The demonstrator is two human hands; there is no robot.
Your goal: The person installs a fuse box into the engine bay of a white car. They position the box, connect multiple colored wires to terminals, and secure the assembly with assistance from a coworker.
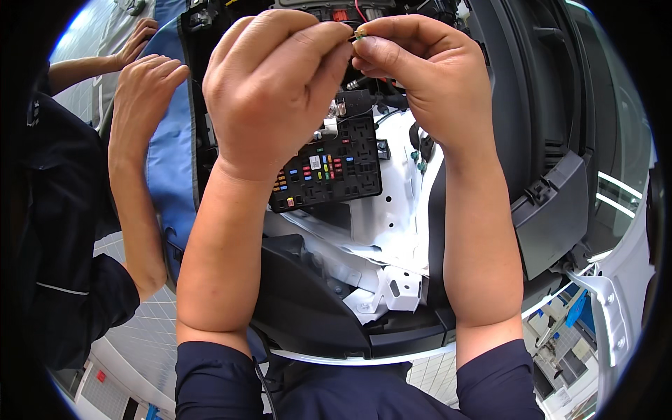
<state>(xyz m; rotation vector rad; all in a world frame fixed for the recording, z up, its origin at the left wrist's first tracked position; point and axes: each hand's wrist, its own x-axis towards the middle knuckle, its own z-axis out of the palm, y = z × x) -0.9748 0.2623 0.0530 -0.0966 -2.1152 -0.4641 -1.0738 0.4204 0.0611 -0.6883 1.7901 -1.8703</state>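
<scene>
My two hands meet fingertip to fingertip above the engine bay. Between the thumb and forefinger of my right hand (437, 80) is a tiny gold and green piece (360, 34), too small to name. My left hand (269, 87) is closed in a pinch right against it; its fingers hide whatever they hold. Below my hands lies a black fuse box (364, 175), uncovered and tilted, with several small coloured fuses in it. My left wrist covers its upper left part.
At the left, a co-worker's forearm (133, 175) rests along a blue fender cover (171, 133). White body metal (399, 210) lies right of the fuse box. A white bracket (402, 288) and black front trim (301, 308) are nearer me. A thin red wire (360, 10) runs beyond my fingertips.
</scene>
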